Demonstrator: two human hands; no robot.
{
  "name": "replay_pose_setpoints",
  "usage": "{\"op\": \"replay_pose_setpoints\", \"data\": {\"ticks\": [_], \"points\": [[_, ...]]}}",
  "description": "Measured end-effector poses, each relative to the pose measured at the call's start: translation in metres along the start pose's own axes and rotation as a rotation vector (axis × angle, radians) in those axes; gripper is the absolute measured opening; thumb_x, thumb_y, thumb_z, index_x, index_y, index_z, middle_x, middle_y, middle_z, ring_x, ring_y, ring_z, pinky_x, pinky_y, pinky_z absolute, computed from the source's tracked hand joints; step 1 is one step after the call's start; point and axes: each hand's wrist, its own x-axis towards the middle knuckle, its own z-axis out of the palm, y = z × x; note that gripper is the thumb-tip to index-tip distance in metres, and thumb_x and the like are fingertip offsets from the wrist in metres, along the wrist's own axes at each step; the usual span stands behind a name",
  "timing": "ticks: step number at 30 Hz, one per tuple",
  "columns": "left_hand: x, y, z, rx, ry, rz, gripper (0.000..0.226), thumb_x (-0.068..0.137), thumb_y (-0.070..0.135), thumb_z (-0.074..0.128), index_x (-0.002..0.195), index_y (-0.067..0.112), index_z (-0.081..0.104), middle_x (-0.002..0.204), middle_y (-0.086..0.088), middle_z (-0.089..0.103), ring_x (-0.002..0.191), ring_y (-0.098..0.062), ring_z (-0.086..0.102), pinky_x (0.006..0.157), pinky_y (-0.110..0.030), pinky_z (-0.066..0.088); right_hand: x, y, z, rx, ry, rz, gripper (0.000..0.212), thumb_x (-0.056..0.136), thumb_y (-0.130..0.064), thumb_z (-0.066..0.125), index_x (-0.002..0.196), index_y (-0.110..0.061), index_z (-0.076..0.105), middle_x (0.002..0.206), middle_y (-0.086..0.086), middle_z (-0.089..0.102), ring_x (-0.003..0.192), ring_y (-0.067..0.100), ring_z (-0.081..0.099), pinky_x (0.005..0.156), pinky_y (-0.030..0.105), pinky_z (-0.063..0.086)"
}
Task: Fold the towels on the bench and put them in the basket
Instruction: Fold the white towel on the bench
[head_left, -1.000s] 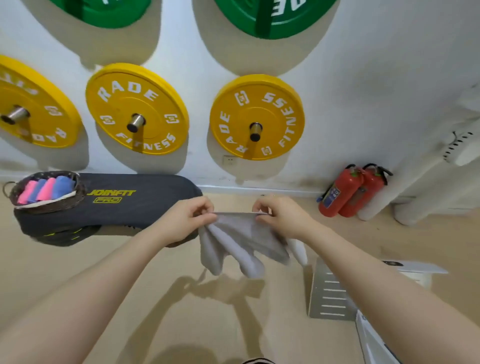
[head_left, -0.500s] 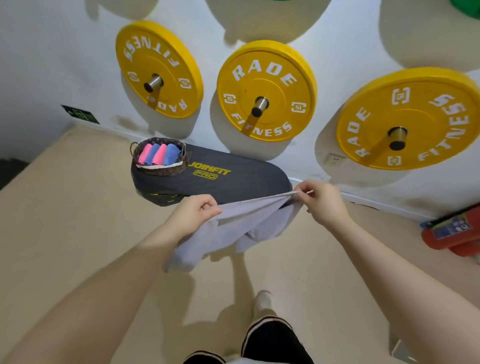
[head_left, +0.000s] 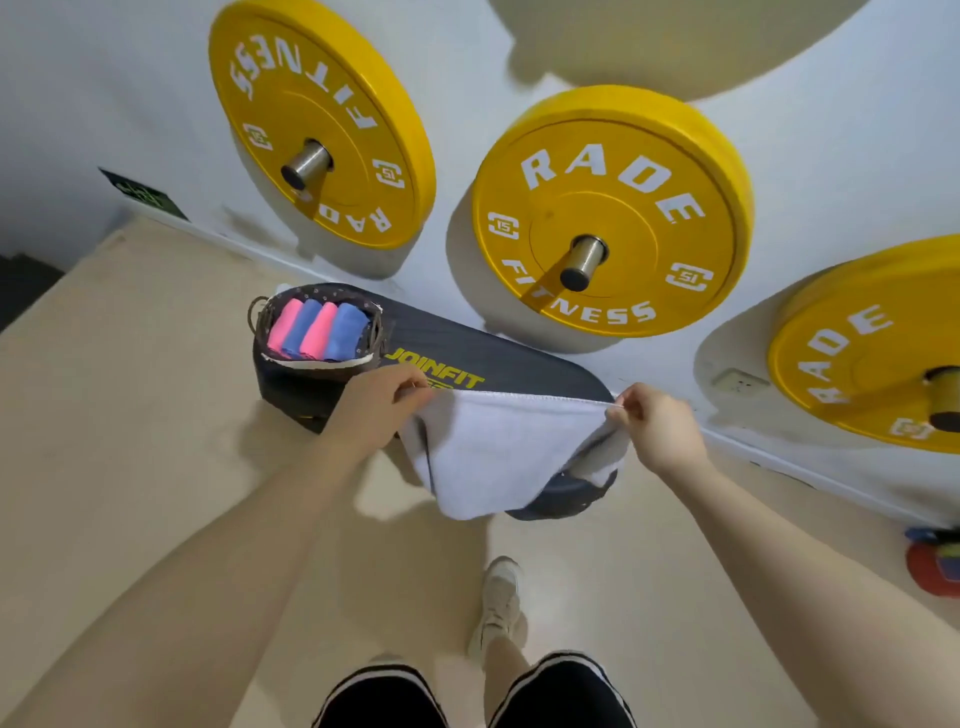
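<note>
A grey towel (head_left: 488, 457) hangs stretched between my hands over the near edge of the black bench (head_left: 524, 366). My left hand (head_left: 376, 405) pinches its left top corner and my right hand (head_left: 657, 426) pinches the right one. The towel's lower part droops in front of the bench and hides the bench's right end. A dark woven basket (head_left: 317, 332) stands on the bench's left end, holding several rolled pink and blue towels (head_left: 319, 330).
Yellow weight plates (head_left: 608, 213) hang on pegs on the white wall behind the bench. A red fire extinguisher (head_left: 935, 564) lies at the right edge. My legs and a shoe (head_left: 501, 597) stand on the beige floor below the towel.
I have turned left and stepped up to the bench. My hands moved apart and the bunched towel is now spread flat between them, over the bench.
</note>
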Motion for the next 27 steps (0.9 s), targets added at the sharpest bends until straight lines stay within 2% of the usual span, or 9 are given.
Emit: {"op": "replay_pose_setpoints", "data": {"ticks": [2,6,9,13,15,18,20,23,27], "points": [[0.027,-0.01,0.003,0.042,-0.021,-0.02,0.008,0.089,0.021,0.059,0.088,0.014,0.063,0.08,-0.003,0.06,0.076,-0.02,0.051,0.068,-0.025,0.033,0.021,-0.002,0.004,0.029,-0.029,0.015,0.011,0.091,-0.019,0.055,0.081,-0.013,0.053,0.078,0.006,0.057,0.075,0.027,0.049,0.064,0.03,0.036],[0.065,-0.032,0.014,0.137,-0.165,0.022,0.01,0.091,0.018,0.054,0.084,0.012,0.055,0.074,0.001,0.05,0.076,-0.024,0.049,0.066,-0.028,0.031,0.042,0.0,0.019,0.052,-0.093,0.058,0.01,0.093,-0.017,0.052,0.084,-0.012,0.054,0.082,0.008,0.057,0.076,0.026,0.047,0.064,0.029,0.035],[0.092,-0.049,0.014,0.11,-0.254,0.055,0.013,0.092,0.017,0.054,0.084,0.007,0.054,0.066,0.003,0.045,0.068,-0.019,0.042,0.062,-0.027,0.029,0.056,0.001,0.031,0.043,-0.182,0.112,0.011,0.094,-0.016,0.049,0.085,-0.013,0.053,0.084,0.009,0.057,0.077,0.026,0.047,0.061,0.031,0.035],[0.143,-0.076,0.011,0.159,-0.359,0.085,0.011,0.091,0.022,0.055,0.085,0.013,0.055,0.078,-0.008,0.061,0.07,-0.026,0.052,0.068,-0.039,0.041,0.085,-0.008,0.046,0.064,-0.199,0.206,0.009,0.094,-0.014,0.047,0.087,-0.015,0.052,0.088,0.007,0.057,0.082,0.025,0.047,0.069,0.027,0.034],[0.172,-0.089,0.015,0.242,-0.365,0.148,0.013,0.091,0.022,0.054,0.091,0.009,0.058,0.087,-0.009,0.065,0.077,-0.028,0.056,0.067,-0.036,0.038,0.106,-0.012,0.061,0.063,-0.19,0.235,0.009,0.094,-0.013,0.046,0.089,-0.015,0.053,0.091,0.005,0.058,0.085,0.024,0.048,0.072,0.025,0.033],[0.217,-0.114,0.042,0.417,-0.32,0.202,0.018,0.093,0.024,0.051,0.098,0.009,0.059,0.096,-0.007,0.065,0.088,-0.029,0.059,0.065,-0.031,0.035,0.148,0.002,0.105,0.011,-0.17,0.257,0.016,0.095,-0.013,0.046,0.099,-0.01,0.061,0.101,0.007,0.062,0.091,0.024,0.052,0.071,0.022,0.03],[0.242,-0.14,0.07,0.448,-0.304,0.206,0.02,0.093,0.025,0.05,0.098,0.008,0.058,0.096,-0.009,0.065,0.09,-0.031,0.06,0.064,-0.033,0.037,0.173,0.024,0.146,-0.051,-0.162,0.261,0.023,0.096,-0.015,0.043,0.107,-0.009,0.063,0.109,0.007,0.065,0.099,0.029,0.057,0.076,0.024,0.037],[0.268,-0.183,0.116,0.457,-0.333,0.262,0.019,0.094,0.025,0.05,0.097,0.008,0.058,0.094,-0.009,0.063,0.088,-0.03,0.059,0.065,-0.035,0.04,0.204,0.059,0.203,-0.187,-0.125,0.273,0.024,0.096,-0.02,0.039,0.102,-0.012,0.061,0.098,0.012,0.067,0.086,0.035,0.061,0.074,0.041,0.052],[0.306,-0.231,0.186,0.514,-0.331,0.289,0.021,0.095,0.023,0.045,0.099,0.006,0.057,0.094,-0.01,0.061,0.087,-0.031,0.057,0.072,-0.037,0.041,0.253,0.11,0.272,-0.409,0.032,0.183,0.021,0.096,-0.016,0.039,0.098,-0.008,0.059,0.092,0.015,0.066,0.083,0.036,0.059,0.066,0.038,0.044]]}}
